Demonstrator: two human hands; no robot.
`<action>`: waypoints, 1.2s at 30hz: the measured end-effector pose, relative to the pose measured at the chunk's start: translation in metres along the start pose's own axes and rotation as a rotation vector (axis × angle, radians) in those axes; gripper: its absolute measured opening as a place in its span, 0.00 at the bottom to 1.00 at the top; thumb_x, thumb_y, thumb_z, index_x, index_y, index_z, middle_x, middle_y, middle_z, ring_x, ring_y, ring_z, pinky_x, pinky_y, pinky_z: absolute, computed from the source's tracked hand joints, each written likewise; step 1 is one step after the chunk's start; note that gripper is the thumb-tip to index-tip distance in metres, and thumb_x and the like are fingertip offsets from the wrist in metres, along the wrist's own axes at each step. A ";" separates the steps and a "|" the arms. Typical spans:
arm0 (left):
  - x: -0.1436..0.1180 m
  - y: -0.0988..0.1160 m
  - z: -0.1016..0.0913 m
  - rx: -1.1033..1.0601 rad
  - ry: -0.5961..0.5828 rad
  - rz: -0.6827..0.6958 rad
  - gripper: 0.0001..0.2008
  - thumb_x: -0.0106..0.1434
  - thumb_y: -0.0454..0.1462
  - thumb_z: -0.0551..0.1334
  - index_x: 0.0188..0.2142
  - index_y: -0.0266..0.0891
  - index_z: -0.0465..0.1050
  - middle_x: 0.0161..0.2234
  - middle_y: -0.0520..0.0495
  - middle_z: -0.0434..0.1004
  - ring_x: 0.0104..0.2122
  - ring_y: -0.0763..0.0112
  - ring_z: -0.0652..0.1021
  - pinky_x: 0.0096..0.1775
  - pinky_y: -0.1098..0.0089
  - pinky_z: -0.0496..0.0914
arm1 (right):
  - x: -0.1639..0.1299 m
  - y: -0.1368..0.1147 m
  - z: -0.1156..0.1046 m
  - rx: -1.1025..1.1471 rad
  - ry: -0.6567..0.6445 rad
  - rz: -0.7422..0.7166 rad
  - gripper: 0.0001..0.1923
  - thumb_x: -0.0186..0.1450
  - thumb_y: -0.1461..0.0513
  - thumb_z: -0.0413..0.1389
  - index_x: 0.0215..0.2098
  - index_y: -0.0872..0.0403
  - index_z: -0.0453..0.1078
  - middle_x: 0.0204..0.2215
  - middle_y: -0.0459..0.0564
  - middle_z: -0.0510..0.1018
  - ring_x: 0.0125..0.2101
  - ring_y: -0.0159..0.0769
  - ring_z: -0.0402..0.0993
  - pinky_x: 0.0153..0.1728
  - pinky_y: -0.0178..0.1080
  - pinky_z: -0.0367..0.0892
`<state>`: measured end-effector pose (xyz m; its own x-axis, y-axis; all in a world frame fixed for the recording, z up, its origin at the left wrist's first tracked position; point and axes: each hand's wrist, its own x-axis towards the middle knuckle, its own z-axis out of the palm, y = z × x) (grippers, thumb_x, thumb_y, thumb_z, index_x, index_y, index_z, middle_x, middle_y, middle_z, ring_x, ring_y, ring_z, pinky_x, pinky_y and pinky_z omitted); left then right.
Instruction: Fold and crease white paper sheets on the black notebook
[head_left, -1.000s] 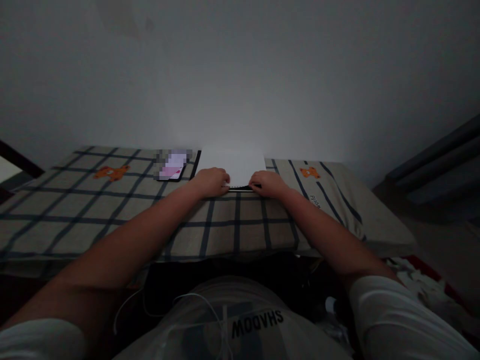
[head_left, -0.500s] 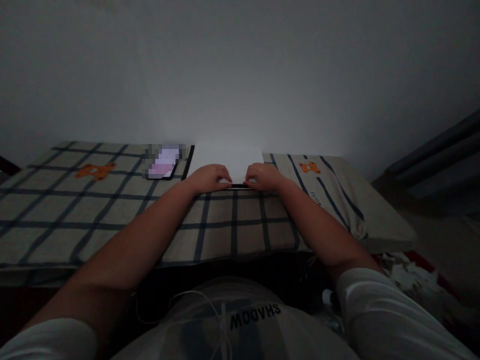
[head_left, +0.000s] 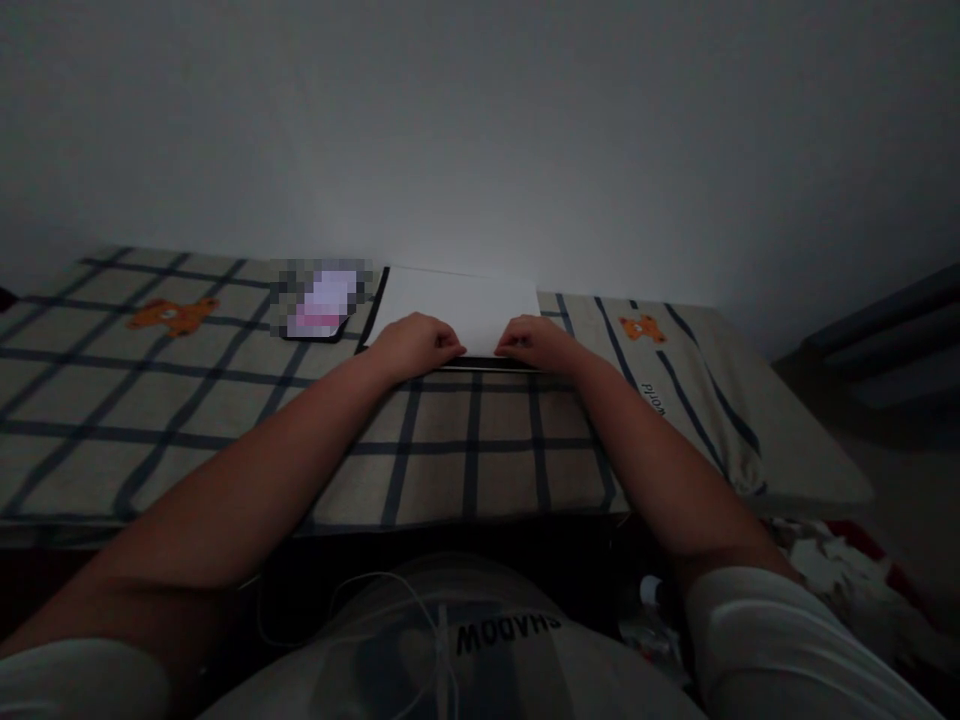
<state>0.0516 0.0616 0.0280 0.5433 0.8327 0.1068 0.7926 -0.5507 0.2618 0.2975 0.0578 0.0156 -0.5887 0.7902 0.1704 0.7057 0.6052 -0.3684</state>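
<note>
The left hand (head_left: 420, 345) and right hand (head_left: 541, 343) curl at the near edge of white paper (head_left: 465, 308) on the desk (head_left: 442, 415), slightly farther apart than 0.5 s ago, more dark strip (head_left: 484, 363) showing; handling stays there. Whether they pinch is unclear.

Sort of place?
Probably a room in a home: a checked tablecloth with orange bear prints, a phone lying on it, and a plain wall right behind.
</note>
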 end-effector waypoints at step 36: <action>-0.010 0.059 0.025 0.347 0.010 0.286 0.18 0.70 0.40 0.48 0.55 0.45 0.67 0.44 0.41 0.71 0.44 0.59 0.70 0.33 0.69 0.62 | -0.016 0.030 -0.029 0.196 -0.199 0.205 0.14 0.60 0.55 0.56 0.34 0.56 0.77 0.31 0.50 0.80 0.32 0.32 0.72 0.33 0.33 0.62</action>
<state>0.0994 0.0190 0.0181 0.7525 0.6440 0.1374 0.6580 -0.7440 -0.1164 0.3396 0.0665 0.0280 -0.5210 0.8477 -0.0997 0.7398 0.3902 -0.5482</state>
